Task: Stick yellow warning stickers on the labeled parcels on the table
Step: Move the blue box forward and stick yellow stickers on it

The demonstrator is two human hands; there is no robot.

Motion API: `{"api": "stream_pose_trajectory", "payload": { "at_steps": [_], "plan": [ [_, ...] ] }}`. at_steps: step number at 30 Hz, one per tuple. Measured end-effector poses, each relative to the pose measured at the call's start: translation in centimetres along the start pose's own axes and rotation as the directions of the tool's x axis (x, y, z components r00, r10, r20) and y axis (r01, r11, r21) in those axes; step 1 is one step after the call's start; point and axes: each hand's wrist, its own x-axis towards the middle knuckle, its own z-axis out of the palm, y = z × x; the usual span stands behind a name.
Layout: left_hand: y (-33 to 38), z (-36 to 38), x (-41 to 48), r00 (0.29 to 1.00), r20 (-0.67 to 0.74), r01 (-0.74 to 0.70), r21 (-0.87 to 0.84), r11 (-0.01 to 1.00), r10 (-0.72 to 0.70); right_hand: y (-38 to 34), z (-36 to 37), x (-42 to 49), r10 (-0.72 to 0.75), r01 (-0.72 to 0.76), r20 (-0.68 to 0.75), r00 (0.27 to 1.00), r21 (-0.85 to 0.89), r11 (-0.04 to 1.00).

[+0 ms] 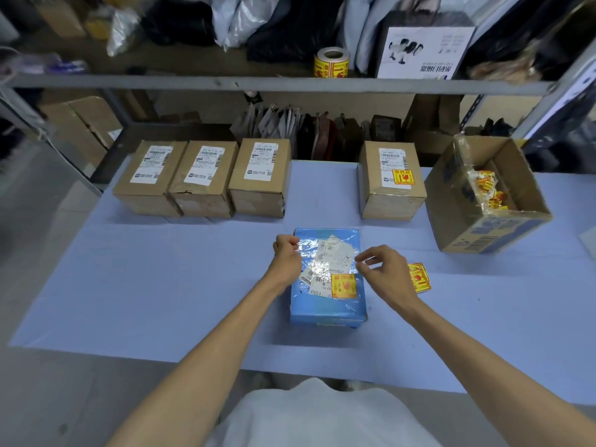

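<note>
A yellow warning sticker [343, 286] lies on the blue parcel [325, 309], between the curled fingers of the left hand [288, 257] and the pinched thumb and forefinger of the right hand [385, 269]; whether either holds anything is unclear.

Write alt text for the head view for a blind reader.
A left hand and right hand curl over a blue parcel already bearing a yellow sticker. Four labeled boxes stand behind; only the rightmost box is stickered. Spare stickers lie beside the right hand.

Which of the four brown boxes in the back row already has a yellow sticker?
The rightmost brown box, apart from the other three: a yellow sticker overlaps its white label; theirs have none.
</note>
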Motion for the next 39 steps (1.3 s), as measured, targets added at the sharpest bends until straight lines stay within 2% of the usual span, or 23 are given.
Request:
{"api": "stream_pose_trajectory", "payload": {
  "at_steps": [4, 7, 13, 17, 19, 22, 25, 28, 30, 32, 36, 39],
  "plan": [
    [2.8, -0.1, 0.3, 0.994, -0.004, -0.106, -0.276, 0.955, 0.109, -4.5, -0.2, 1.3, -0.121, 0.116, 0.020, 0.992, 0.166, 0.979],
    [4.7, -0.1, 0.4, 0.989, -0.047, -0.151, -0.376, 0.914, 0.144, -7.3, -0.1, 2.0, -0.224, 0.217, 0.004, 0.975, 0.235, 0.948],
    [7.0, -0.1, 0.3, 0.976, -0.119, -0.216, -0.468, 0.857, 0.180, -8.9, -0.3, 3.4, -0.312, 0.329, -0.108, 0.944, 0.215, 0.920],
    [7.8, -0.2, 0.5, 0.981, -0.026, -0.175, -0.562, 0.809, 0.194, -9.0, -1.0, 3.8, -0.341, 0.358, -0.117, 0.933, 0.181, 0.916],
    [8.0, -0.4, 0.8, 0.974, 0.036, -0.168, -0.555, 0.815, 0.225, -8.7, -1.5, 4.0, -0.344, 0.363, -0.133, 0.930, 0.165, 0.917],
    [8.5, -0.6, 1.1, 0.941, 0.091, -0.267, -0.395, 0.879, 0.326, -8.5, -2.7, 4.5, -0.312, 0.340, -0.176, 0.934, 0.165, 0.926],
    [9.3, 0.3, 1.2, 0.938, -0.008, -0.329, -0.328, 0.885, 0.346, -8.8, -3.5, 5.0, -0.315, 0.348, -0.203, 0.927, 0.159, 0.924],
    [9.7, 1.2, 1.5, 0.952, -0.080, -0.303, -0.363, 0.881, 0.295, -8.8, -3.5, 5.4, -0.253, 0.302, -0.221, 0.942, 0.228, 0.926],
    [9.8, 1.4, 2.1, 0.964, -0.096, -0.267, -0.379, 0.886, 0.249, -8.5, -3.5, 5.7, -0.161, 0.219, -0.186, 0.969, 0.357, 0.908],
    [10.0, 1.2, 2.6, 0.975, -0.091, -0.223, -0.370, 0.902, 0.204, -8.3, -3.5, 5.9, -0.129, 0.174, -0.133, 0.983, 0.421, 0.890],
    [10.3, 0.8, 2.6, 0.994, 0.082, -0.037, -0.390, 0.920, 0.075, -8.2, -3.1, 6.2, -0.118, 0.173, -0.156, 0.981, 0.414, 0.894],
    [10.5, 0.6, 2.5, 0.984, 0.150, -0.014, -0.483, 0.876, 0.099, -8.0, -3.1, 6.3, -0.177, 0.235, -0.200, 0.964, 0.323, 0.917]
  ]
}}
